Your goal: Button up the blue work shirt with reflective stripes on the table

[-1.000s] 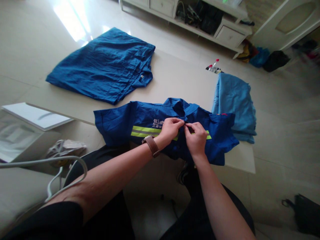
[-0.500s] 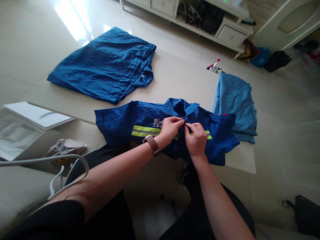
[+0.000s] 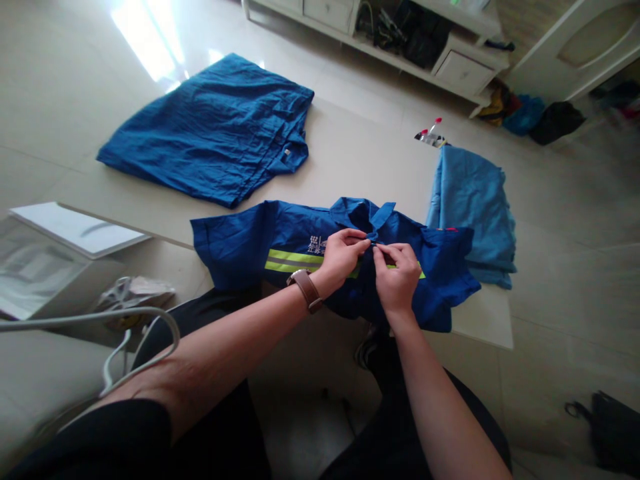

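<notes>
A blue short-sleeved work shirt (image 3: 300,227) with a yellow-green reflective stripe and white lettering on the chest lies across the near edge of the table, its collar facing away from me. My left hand (image 3: 345,257), with a brown-strapped watch on the wrist, pinches the shirt's front edge just below the collar. Close against it, my right hand (image 3: 399,277) pinches the opposite front edge, thumb and forefinger together. The fingertips nearly meet over the front opening. Whether a button sits between them is too small to tell.
Another blue shirt (image 3: 215,133) lies folded at the far left of the table (image 3: 370,147). Light blue cloth (image 3: 473,207) hangs over the right end, near red-capped bottles (image 3: 434,130). A white box (image 3: 75,230) and a pale cable (image 3: 125,313) are at the left.
My right hand has shifted slightly right, opening a small gap between the fingertips. The right collar flap has lifted a little. My left hand keeps its pinch in nearly the same place.
</notes>
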The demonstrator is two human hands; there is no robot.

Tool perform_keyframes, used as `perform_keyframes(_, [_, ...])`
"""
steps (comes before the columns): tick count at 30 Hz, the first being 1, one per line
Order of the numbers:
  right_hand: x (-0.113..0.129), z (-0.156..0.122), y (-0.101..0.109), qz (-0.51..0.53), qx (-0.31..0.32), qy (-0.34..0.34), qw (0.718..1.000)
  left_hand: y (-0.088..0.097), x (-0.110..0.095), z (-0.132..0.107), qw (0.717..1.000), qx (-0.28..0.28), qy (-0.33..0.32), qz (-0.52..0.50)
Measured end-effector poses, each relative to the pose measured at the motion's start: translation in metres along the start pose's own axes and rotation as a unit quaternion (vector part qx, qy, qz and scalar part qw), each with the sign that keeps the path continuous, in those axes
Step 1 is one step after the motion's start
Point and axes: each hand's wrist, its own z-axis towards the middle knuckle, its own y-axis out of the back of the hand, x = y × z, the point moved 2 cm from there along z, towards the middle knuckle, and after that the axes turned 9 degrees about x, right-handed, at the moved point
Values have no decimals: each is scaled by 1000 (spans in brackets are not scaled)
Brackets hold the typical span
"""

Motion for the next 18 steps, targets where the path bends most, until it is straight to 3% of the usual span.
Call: perform_keyframes(18, [-5,5,1,102,-1,-75,992,0,-2,-2,998,37,-17,56])
